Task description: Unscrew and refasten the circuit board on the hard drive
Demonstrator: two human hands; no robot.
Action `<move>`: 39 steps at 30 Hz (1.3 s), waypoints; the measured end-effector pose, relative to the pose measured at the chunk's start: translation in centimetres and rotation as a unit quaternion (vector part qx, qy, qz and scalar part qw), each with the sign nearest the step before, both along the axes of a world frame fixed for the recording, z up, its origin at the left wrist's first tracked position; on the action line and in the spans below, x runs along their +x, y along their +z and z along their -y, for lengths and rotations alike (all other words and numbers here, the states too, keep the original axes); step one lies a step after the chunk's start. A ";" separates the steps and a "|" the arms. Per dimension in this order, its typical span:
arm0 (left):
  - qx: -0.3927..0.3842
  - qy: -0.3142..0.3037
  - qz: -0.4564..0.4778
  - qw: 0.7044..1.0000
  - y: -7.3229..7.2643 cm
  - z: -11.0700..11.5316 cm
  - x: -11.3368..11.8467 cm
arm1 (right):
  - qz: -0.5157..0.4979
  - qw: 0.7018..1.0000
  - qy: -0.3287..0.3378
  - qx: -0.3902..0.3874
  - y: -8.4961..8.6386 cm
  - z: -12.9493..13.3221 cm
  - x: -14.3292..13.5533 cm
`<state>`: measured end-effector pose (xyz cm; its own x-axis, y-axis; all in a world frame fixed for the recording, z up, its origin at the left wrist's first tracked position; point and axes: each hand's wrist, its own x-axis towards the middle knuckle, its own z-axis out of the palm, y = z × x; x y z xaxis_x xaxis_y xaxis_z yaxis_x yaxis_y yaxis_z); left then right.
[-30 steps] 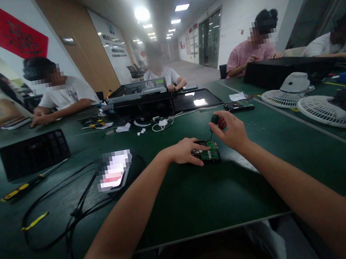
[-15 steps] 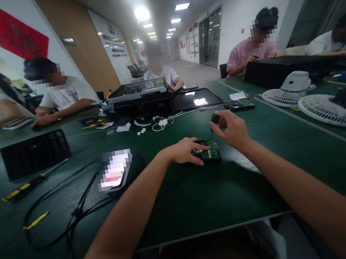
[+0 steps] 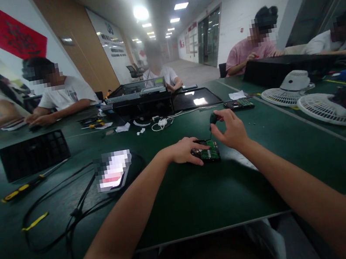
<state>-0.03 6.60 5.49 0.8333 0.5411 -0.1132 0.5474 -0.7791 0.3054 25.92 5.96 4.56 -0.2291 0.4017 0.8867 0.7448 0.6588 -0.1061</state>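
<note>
A hard drive [image 3: 210,154] lies on the green table with its green circuit board facing up. My left hand [image 3: 185,151] grips its left end, thumb along the near edge and a finger stretched across the board. In my right hand [image 3: 231,128] is a screwdriver with a dark green handle [image 3: 213,118], pinched between thumb and fingers. The screwdriver stands nearly upright, its thin shaft reaching down to the far right part of the board. Whether the tip sits in a screw is too small to tell.
Left of my arms are a lit phone [image 3: 115,170], black cables [image 3: 77,212], a yellow-black screwdriver [image 3: 23,188] and a black panel [image 3: 34,155]. Another circuit-board drive [image 3: 240,104], an opened black case [image 3: 142,103] and white fan parts [image 3: 325,108] lie farther off. Several people sit around the table.
My right hand has turned slightly around the screwdriver, its fingers shifting on the handle. The left hand and the hard drive stay where they were.
</note>
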 end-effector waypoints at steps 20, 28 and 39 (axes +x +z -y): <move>-0.021 0.012 -0.011 1.000 0.5 0.3 0.0 | 0.012 0.998 -0.054 -0.006 -0.8 -0.6 0.0; -0.018 0.010 -0.011 1.000 0.5 0.3 0.1 | 0.010 0.996 -0.083 -0.013 -0.8 -0.7 0.8; -0.027 0.011 -0.019 0.999 0.5 0.2 0.0 | 0.006 0.998 -0.062 -0.008 -0.9 -0.5 0.5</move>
